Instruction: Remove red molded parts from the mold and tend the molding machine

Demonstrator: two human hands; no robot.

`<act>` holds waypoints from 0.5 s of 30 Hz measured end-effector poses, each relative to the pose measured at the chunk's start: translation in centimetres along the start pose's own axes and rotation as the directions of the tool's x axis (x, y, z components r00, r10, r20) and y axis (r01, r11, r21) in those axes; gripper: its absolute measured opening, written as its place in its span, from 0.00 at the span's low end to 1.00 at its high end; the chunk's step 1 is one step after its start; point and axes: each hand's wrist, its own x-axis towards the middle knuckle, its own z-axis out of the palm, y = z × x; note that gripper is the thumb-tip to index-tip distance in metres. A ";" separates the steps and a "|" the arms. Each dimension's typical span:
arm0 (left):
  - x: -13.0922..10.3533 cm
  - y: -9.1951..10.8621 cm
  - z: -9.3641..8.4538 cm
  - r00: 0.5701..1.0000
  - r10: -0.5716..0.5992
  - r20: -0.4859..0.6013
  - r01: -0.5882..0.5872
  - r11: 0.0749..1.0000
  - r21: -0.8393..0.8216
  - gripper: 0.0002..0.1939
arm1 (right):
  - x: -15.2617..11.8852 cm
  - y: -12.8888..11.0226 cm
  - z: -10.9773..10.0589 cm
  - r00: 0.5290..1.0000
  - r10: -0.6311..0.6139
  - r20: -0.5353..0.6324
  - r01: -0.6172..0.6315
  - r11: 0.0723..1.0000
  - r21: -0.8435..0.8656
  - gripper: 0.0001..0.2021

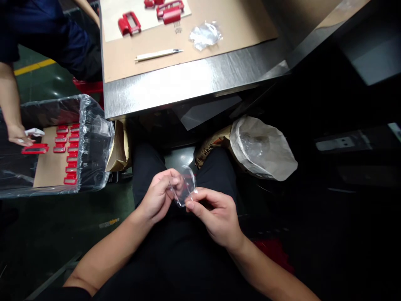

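Observation:
Above my lap I hold a clear plastic part [188,184], thin-walled with a curved upper edge. My left hand [161,194] grips its left side between thumb and fingers. At its lower right corner, the thumb and forefinger of my right hand [216,211] are pinched on the edge. A knife-like tool with a pale handle [158,54] lies on the cardboard sheet [238,29] in front of me. Close by it rests a crumpled clear plastic piece [206,35]. Red plastic parts [130,23] with window openings lie farther back on a pale sheet.
The metal table edge [175,88] runs ahead of my knees. An open paper sack [266,148] with clear plastic inside stands at my right knee. On the left, a co-worker's hand [19,134] is over a plastic-lined bin [94,138] holding several red parts on cardboard.

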 end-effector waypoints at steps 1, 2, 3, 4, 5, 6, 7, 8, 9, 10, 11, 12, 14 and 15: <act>0.0 -0.5 0.3 0.998 -0.067 -0.013 0.066 0.997 -0.043 0.11 | 0.0 -0.2 0.1 0.997 -0.073 -0.026 0.072 0.996 -0.054 0.03; -0.1 -1.1 0.5 0.991 -0.134 -0.016 0.133 0.988 -0.077 0.11 | 0.0 -0.2 0.1 0.990 -0.133 -0.047 0.128 0.987 -0.095 0.03; -0.1 -1.7 0.6 0.980 -0.197 -0.015 0.194 0.976 -0.097 0.10 | 0.0 -0.3 0.2 0.983 -0.172 -0.066 0.163 0.979 -0.121 0.03; -0.2 -2.2 0.6 0.967 -0.254 -0.008 0.252 0.962 -0.100 0.10 | 0.1 -0.3 0.2 0.979 -0.188 -0.082 0.177 0.975 -0.134 0.04; -0.2 -2.7 0.5 0.952 -0.306 0.002 0.304 0.948 -0.091 0.09 | 0.2 -0.2 0.2 0.978 -0.186 -0.096 0.172 0.976 -0.136 0.04; -0.1 -3.0 0.3 0.937 -0.349 0.012 0.349 0.934 -0.080 0.09 | 0.2 -0.1 0.2 0.979 -0.170 -0.109 0.156 0.979 -0.129 0.03; -0.1 -3.2 0.1 0.930 -0.368 0.009 0.368 0.928 -0.055 0.09 | 0.3 0.0 0.1 0.981 -0.149 -0.120 0.135 0.984 -0.115 0.03; 0.0 -3.2 -0.2 0.935 -0.354 -0.012 0.353 0.935 -0.017 0.10 | 0.3 0.1 0.1 0.983 -0.128 -0.129 0.115 0.988 -0.098 0.03; 0.1 -3.0 -0.5 0.949 -0.310 -0.058 0.312 0.950 0.026 0.10 | 0.4 0.1 0.0 0.985 -0.106 -0.136 0.095 0.992 -0.080 0.03; 0.2 -2.6 -0.9 0.966 -0.227 -0.121 0.237 0.969 0.077 0.10 | 0.4 0.2 -0.1 0.987 -0.082 -0.139 0.074 0.995 -0.062 0.03; 0.3 -2.1 -1.1 0.978 -0.099 -0.186 0.125 0.982 0.138 0.10 | 0.4 0.2 -0.2 0.988 -0.058 -0.140 0.052 0.998 -0.047 0.04; 0.4 -1.4 -1.3 0.972 0.056 -0.228 -0.007 0.977 0.213 0.10 | 0.3 0.3 -0.2 0.990 -0.035 -0.137 0.031 0.999 -0.035 0.04; 0.3 0.2 -1.5 0.910 0.357 -0.209 -0.269 0.895 0.357 0.10 | 0.3 0.3 -0.3 0.992 0.001 -0.127 -0.004 1.000 -0.024 0.06; 0.2 0.9 -1.5 0.867 0.473 -0.158 -0.374 0.826 0.421 0.11 | 0.2 0.4 -0.3 0.992 0.015 -0.121 -0.018 1.000 -0.023 0.06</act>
